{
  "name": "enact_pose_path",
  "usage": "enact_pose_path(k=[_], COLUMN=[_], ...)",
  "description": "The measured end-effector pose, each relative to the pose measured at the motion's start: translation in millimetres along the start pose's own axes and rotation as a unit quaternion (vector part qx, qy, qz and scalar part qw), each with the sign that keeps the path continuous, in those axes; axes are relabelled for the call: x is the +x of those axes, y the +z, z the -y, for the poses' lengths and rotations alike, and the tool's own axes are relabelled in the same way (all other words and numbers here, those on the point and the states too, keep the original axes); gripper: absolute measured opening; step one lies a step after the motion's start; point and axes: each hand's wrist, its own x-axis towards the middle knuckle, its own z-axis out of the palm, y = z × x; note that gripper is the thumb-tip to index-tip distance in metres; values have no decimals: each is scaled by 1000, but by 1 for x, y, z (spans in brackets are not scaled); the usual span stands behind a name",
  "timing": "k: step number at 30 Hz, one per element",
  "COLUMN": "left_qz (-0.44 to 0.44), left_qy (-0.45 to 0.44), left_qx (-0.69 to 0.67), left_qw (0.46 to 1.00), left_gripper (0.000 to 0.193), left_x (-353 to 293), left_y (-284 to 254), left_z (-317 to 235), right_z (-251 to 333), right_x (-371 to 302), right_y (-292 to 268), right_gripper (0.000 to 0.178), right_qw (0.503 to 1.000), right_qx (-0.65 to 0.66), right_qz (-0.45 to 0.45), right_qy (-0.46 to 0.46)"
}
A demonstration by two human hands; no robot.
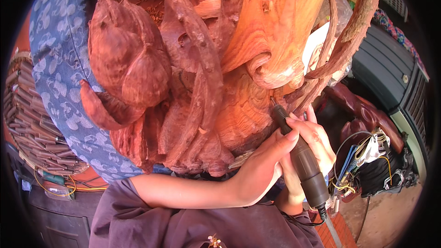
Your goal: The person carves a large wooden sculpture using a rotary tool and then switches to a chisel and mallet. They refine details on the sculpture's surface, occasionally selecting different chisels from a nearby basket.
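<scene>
A large reddish-brown wood carving point(271, 32) fills the upper middle, with a bud-shaped part point(126, 55) at the left and twisted stem-like parts. My right hand point(317, 140) is closed around a dark rotary carving tool point(305, 163), its fingers near the front end. From the left my left hand point(264, 165) reaches across, its thumb pressed along the tool and its other fingers mostly hidden behind it. The tool's thin bit point(274, 100) points up at the carving, just under a curled edge; whether it touches the wood I cannot tell.
A blue patterned cloth point(62, 78) lies under the carving at left. Beyond it a basket holds several tool handles point(36, 119). At right stand a dark grey box point(383, 64), a glossy dark red wooden piece point(367, 110) and tangled cables point(367, 156). The tool's cord trails down.
</scene>
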Motion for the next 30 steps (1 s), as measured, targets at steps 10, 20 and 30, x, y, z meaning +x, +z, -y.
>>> enact_pose_path(k=[10,20,30], left_qz=[-8,-50,-14], left_qy=[5,-2,-29], left_qx=[4,15,2], left_qw=[1000,999,999], left_gripper=[45,39,49], left_x=[1,-2,-7], left_y=[3,9,11], left_z=[2,9,4], right_z=[2,4,0], right_x=[0,-4,-10], right_y=[-2,-9,-9], right_gripper=[37,34,30], right_qw=[1000,1000,999], right_qx=[-8,-9,47], right_qz=[1,9,-6], right_qy=[14,17,25])
